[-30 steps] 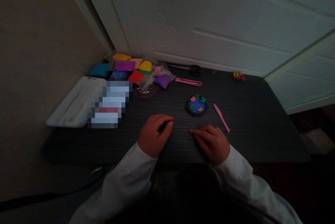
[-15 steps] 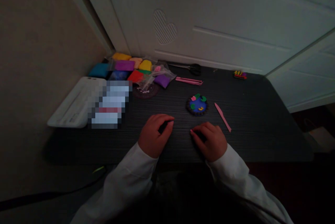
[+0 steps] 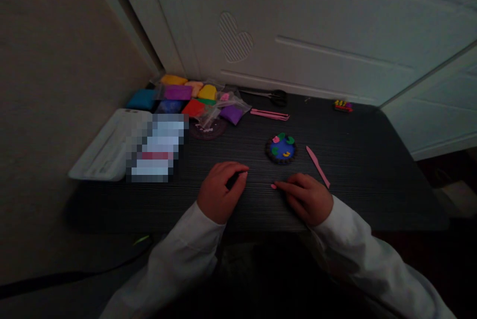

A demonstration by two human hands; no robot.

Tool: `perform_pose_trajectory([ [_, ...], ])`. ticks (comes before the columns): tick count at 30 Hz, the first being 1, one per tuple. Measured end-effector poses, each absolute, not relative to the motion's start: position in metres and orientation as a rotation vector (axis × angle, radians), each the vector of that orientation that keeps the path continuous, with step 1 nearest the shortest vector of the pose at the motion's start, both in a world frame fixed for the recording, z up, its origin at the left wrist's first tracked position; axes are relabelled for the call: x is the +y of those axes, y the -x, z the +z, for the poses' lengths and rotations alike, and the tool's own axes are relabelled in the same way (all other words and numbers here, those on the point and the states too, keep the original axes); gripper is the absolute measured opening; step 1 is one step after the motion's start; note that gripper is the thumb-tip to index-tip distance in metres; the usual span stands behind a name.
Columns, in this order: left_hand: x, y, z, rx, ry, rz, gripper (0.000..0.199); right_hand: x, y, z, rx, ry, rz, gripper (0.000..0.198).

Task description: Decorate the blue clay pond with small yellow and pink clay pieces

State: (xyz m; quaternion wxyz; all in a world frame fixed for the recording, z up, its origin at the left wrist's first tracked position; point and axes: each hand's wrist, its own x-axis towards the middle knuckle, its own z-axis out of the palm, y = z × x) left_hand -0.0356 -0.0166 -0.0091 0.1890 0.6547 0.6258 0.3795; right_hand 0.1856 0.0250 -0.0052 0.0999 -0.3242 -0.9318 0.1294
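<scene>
Pink bit [image 3: 273, 187]: flat oval, at index tip, near grained table's [image 3: 376, 175] front edge
Right hand [image 3: 307, 197]: index, thumb apart
Left hand [image 3: 221, 192]: curled, pinch unclear

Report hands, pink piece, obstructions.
Right hand: index fingertip at pink piece. Left hand: curled, grip unclear. Piece: apparently on table. Blue disc, pink knife: apart, not blocking.

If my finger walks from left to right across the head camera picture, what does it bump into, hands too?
White tray → left hand → little pink piece → right hand → tiny colourful toy. Things whose places overlap are left out.
</scene>
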Motion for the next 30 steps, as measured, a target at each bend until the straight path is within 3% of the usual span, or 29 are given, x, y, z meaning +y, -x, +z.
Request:
perform_pose_trajectory([
  [9, -0.0134, 0.0336, -0.0164, 2.015, -1.960, 1.060, 0.016, 0.0281, -0.1855, -0.0034, -2.865, 0.826, 0.217, 0.038],
  [30, -0.0132, 0.0334, -0.0149, 2.001, -2.014, 0.963, 0.019, 0.0315, -0.1861, 0.0015, -2.960, 0.772, 0.120, 0.038],
])
